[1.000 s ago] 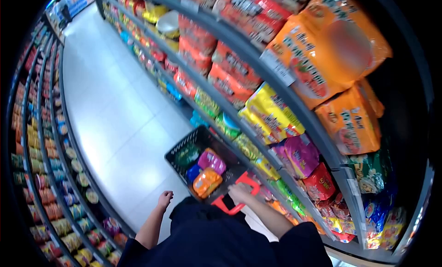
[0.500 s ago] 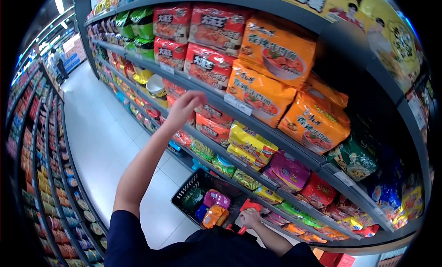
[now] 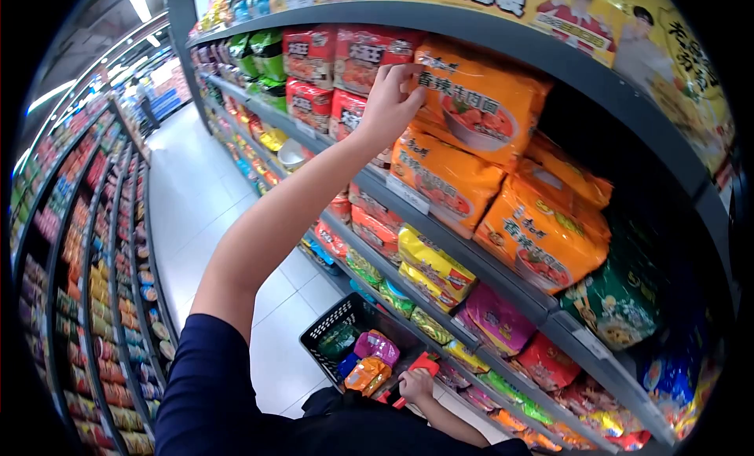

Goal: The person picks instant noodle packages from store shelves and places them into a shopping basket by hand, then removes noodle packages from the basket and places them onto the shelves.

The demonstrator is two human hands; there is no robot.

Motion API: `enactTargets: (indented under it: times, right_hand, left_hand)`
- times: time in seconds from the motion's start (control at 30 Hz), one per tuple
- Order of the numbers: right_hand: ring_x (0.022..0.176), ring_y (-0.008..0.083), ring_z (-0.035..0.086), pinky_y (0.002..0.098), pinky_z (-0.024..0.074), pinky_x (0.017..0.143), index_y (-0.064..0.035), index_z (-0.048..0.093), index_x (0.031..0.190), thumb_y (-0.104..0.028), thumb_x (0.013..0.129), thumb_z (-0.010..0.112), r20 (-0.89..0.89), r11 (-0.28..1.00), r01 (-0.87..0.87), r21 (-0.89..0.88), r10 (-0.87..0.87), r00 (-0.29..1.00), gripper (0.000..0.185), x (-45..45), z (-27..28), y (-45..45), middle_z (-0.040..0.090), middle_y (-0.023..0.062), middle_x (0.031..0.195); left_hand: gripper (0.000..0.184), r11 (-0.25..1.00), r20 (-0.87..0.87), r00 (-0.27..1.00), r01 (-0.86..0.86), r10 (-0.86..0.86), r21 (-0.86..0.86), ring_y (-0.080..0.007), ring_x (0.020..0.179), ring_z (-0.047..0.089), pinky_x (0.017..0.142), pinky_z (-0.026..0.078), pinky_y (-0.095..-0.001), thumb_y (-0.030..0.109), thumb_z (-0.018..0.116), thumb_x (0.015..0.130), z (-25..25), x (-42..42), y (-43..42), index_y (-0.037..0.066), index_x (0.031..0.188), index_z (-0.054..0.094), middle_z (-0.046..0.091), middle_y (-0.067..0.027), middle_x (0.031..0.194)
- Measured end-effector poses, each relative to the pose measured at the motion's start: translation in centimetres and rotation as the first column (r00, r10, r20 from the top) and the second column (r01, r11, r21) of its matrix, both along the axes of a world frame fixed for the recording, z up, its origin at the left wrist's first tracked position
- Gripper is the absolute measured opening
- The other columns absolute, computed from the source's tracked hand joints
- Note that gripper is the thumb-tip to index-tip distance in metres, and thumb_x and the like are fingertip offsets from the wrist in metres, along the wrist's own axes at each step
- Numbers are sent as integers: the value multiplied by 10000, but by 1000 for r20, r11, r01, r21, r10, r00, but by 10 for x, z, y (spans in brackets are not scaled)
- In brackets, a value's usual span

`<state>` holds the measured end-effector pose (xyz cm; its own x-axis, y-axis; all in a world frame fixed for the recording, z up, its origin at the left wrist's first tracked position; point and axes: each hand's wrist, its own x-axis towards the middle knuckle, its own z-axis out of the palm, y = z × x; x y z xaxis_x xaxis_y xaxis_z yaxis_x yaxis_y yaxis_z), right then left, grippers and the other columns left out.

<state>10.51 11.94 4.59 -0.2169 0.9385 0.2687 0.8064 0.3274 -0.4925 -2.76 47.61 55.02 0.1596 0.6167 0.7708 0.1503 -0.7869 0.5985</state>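
Note:
My left hand (image 3: pixel 390 101) is raised to the shelf, its thumb and fingers apart at the left end of an orange instant noodle multipack (image 3: pixel 483 102). The fingertips seem to touch the wrapper there, and the pack still lies on top of another orange noodle pack (image 3: pixel 448 181). Beside them a third orange noodle pack (image 3: pixel 542 236) leans forward on the same shelf. Low down, my right hand (image 3: pixel 416 385) is closed around the red handle (image 3: pixel 426 365) of a black shopping basket (image 3: pixel 320 330). Inside the basket are a purple pack (image 3: pixel 377 346), an orange pack (image 3: pixel 367 375), and green and blue ones.
Red noodle packs (image 3: pixel 365 59) stand left of the orange ones, and a dark green pack (image 3: pixel 616 303) to the right. Grey shelf edges (image 3: pixel 463 236) run diagonally. The tiled aisle (image 3: pixel 196 181) stretches back on the left, past another stocked shelf (image 3: pixel 94 283).
My left hand has moved up and right, from in front of the red packs to the upper orange pack. The view has shifted slightly. My right hand stays on the basket handle.

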Motion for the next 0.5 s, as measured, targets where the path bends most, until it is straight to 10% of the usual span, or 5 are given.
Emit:
enactTargets:
  times: [0.23,0.43,0.5]
  right_hand:
    - [683,242,590,381,436,708,-137,588,642,-114,646,567,-30,999,-22,43,24,999,31,-17,4,6,600,41,629]
    - [688,247,588,371,447,733,-133,584,638,-117,650,575,-3,997,56,46,-56,998,22,-35,7,9,599,51,631]
    - [697,245,592,373,450,756,-127,584,632,-120,652,579,59,997,73,4,-73,996,22,-37,-4,9,615,52,654]
  left_hand:
    - [456,828,20,833,-552,553,95,-373,1104,436,970,358,-421,249,601,798,28,-62,101,-25,1146,491,449,-243,1162]
    - [686,806,-146,845,-535,515,-254,-393,936,589,848,469,-417,494,576,831,49,-94,168,-102,1155,480,584,-288,1051]
    - [737,821,-316,790,-568,525,-58,-397,882,617,801,493,-413,593,512,828,43,-107,210,-60,1170,502,632,-271,911]
